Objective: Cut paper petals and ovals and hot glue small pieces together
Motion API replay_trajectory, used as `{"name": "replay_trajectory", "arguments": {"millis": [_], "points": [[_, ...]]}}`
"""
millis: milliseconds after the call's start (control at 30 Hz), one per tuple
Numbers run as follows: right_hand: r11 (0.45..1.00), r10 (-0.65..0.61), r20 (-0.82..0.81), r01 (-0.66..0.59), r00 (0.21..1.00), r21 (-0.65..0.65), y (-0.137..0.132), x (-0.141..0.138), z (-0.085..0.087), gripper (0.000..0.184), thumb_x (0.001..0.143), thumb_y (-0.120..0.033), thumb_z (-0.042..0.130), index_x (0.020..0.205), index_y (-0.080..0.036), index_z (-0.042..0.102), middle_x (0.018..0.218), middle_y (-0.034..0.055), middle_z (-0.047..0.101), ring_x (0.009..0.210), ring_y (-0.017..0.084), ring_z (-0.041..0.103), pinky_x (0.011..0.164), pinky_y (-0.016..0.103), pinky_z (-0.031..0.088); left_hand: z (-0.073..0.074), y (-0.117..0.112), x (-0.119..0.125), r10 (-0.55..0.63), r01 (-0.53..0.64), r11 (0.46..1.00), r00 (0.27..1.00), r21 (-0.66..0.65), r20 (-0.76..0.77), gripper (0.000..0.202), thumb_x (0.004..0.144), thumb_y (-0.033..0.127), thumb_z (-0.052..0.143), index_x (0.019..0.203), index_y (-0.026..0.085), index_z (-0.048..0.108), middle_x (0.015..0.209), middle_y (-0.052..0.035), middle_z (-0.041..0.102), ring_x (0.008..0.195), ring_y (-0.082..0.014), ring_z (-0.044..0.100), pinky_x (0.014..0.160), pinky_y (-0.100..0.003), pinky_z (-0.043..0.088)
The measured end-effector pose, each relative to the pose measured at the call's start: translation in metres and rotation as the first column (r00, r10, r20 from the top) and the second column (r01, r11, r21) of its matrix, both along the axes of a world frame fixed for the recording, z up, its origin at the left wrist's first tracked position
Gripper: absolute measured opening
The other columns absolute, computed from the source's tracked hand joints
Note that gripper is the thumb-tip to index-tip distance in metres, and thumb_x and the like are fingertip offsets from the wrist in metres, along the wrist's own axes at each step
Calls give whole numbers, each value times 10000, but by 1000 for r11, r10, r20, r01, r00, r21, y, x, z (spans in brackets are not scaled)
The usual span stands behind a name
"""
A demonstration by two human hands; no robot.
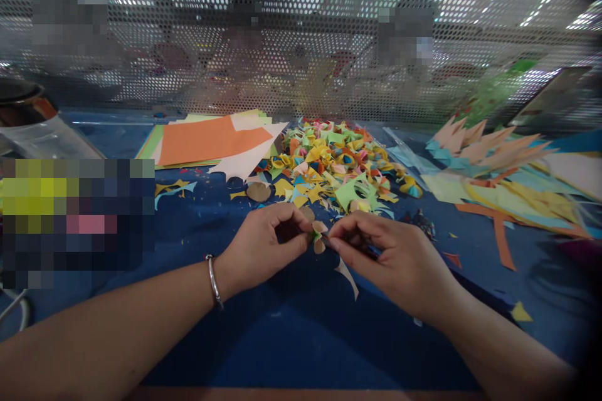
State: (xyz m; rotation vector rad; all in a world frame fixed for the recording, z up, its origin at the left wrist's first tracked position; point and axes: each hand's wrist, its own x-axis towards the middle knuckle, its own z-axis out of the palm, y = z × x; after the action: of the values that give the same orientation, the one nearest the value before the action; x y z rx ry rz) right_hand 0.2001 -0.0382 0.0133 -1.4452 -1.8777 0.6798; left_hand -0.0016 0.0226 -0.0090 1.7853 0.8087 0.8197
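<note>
A small folded paper flower (pixel 319 238), pale pink with a bit of green, is held up between my two hands, low over the blue table surface. My left hand (pixel 266 244), with a silver bangle at the wrist, pinches its left side between thumb and forefinger. From the other side, the closed fingertips of my right hand (pixel 388 247) meet its right edge. Something dark shows inside the curled right fingers, too hidden to make out. Below the right fingers lies a curved pale paper scrap (pixel 347 279). Just beyond my hands is a heap of small colourful folded paper pieces (pixel 324 156).
Stacked coloured sheets (pixel 202 141) lie at the back left, near a round brown disc (pixel 258 192). Pointed peach paper shapes (pixel 480 144) and paper strips (pixel 505 238) are on the right. A clear container (pixel 51 135) stands far left. A perforated metal screen (pixel 301 31) closes the back; people appear behind it.
</note>
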Motion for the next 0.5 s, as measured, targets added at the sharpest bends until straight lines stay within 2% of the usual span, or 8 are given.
{"name": "replay_trajectory", "arguments": {"millis": [300,500], "points": [[999,5,-6,-5,1000,-37,0,-1,-2,103,900,-271,594,834,-230,662,680,-19,640,582,101,576,506,185,461,3,-2,1,40,-37,997,997,62,-60,44,756,146,637,783,167,663,737,13,668,631,-83,563,585,-205,434],[999,12,-12,-12,1000,-43,1,-2,-2,99,898,-271,598,839,-226,663,679,-19,633,572,96,569,502,185,456,6,-4,2,54,-45,995,993,84,-104,65,743,132,634,772,166,681,737,13,667,638,-84,562,594,-207,431]]}}
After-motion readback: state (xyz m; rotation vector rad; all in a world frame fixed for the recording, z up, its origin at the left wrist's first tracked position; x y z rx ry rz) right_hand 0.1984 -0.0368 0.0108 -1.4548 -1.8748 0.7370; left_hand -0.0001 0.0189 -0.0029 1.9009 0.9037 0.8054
